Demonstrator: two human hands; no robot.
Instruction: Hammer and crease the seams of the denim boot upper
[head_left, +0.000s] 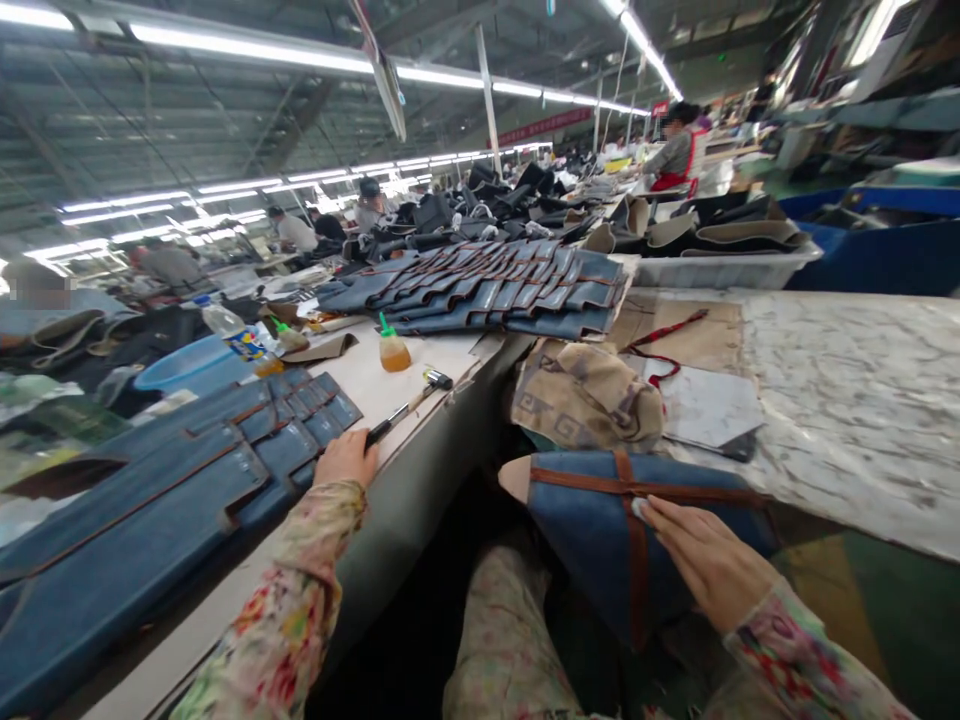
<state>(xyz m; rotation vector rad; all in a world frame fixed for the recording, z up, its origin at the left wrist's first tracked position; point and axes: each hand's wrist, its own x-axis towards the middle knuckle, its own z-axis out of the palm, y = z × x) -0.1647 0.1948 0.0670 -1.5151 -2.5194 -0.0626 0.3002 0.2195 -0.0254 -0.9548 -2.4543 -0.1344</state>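
Your right hand (705,560) lies flat on the blue panel (592,540) across your lap (510,640) — tip aimed at your left hand (345,458), open at the edge of the table (390,400).

The left hand (346,458) sits palm down with its fingers (360,450) slightly curled, the left forearm (292,590) reaching forward in a flowery sleeve. The right hand (709,560) angles inward from the other side, its fingers (671,525) stretched out and close together.
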